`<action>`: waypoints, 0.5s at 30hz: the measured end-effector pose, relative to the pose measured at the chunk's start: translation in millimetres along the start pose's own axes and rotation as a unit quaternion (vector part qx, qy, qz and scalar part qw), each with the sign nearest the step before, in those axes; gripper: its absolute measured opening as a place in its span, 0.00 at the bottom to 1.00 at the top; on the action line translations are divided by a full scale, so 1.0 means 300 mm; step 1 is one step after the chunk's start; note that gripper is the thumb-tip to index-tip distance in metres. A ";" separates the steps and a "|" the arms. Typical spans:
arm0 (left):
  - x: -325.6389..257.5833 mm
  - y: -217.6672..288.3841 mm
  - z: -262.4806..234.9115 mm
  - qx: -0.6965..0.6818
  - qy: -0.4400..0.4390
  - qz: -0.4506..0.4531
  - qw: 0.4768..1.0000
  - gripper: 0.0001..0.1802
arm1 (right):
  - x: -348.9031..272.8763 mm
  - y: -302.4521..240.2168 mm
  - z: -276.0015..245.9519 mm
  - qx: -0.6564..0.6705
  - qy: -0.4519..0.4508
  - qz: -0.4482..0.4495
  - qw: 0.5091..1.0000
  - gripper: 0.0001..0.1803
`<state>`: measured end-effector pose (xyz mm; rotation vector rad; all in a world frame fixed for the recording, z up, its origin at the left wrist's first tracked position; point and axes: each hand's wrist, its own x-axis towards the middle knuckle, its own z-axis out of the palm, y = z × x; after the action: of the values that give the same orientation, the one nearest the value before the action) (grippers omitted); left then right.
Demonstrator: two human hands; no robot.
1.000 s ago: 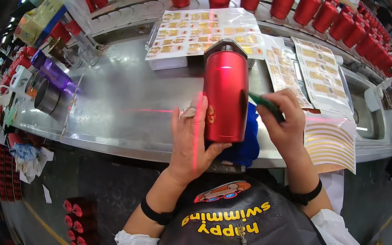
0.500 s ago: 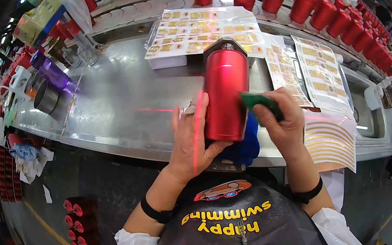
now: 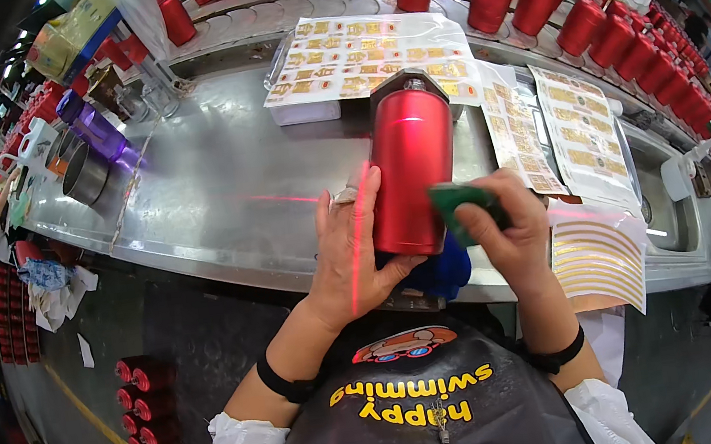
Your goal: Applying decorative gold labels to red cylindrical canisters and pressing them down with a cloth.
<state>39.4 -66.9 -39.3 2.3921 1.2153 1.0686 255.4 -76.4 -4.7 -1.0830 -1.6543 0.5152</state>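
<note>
A shiny red metal bottle (image 3: pixel 413 165) leans in front of me, its silver neck resting at a dark angular stand (image 3: pixel 434 79). My left hand (image 3: pixel 348 245) grips its lower left side, thumb under the base; a small whitish piece shows by the fingers. Between the thumb and fingers of my right hand (image 3: pixel 513 224) is a flat green scraper (image 3: pixel 466 207), its edge against or very near the bottle's right side. A thin red light line crosses my left hand. Beneath the bottle lies a blue cloth (image 3: pixel 447 271).
Gold sticker sheets (image 3: pixel 369 49) lie behind the bottle and at right, with a sheet of curved gold strips (image 3: pixel 597 248) near a sink (image 3: pixel 661 191). Red bottles (image 3: pixel 538 5) stand on a conveyor beyond. A purple bottle (image 3: pixel 96 130) and metal cup (image 3: pixel 85 174) are at left.
My right hand and the green scraper have shifted slightly left, across the bottle's surface. The conveyor bottles have moved left. Another person's arm has appeared at the far left.
</note>
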 end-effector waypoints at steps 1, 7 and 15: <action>0.000 -0.003 -0.001 0.006 -0.010 -0.003 1.000 0.55 | 0.002 0.022 -0.003 -0.039 0.044 0.002 0.998 0.12; -0.020 -0.032 0.002 -0.045 -0.032 -0.025 0.998 0.55 | 0.014 -0.043 -0.023 0.010 -0.112 -0.055 0.992 0.11; -0.013 -0.028 0.002 -0.055 -0.025 -0.015 0.998 0.54 | -0.001 -0.025 -0.006 0.021 -0.055 -0.019 0.998 0.09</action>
<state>33.3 -64.8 -45.9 2.2975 1.1414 1.0335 254.0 -80.7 1.4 -1.0065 -1.7483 0.5918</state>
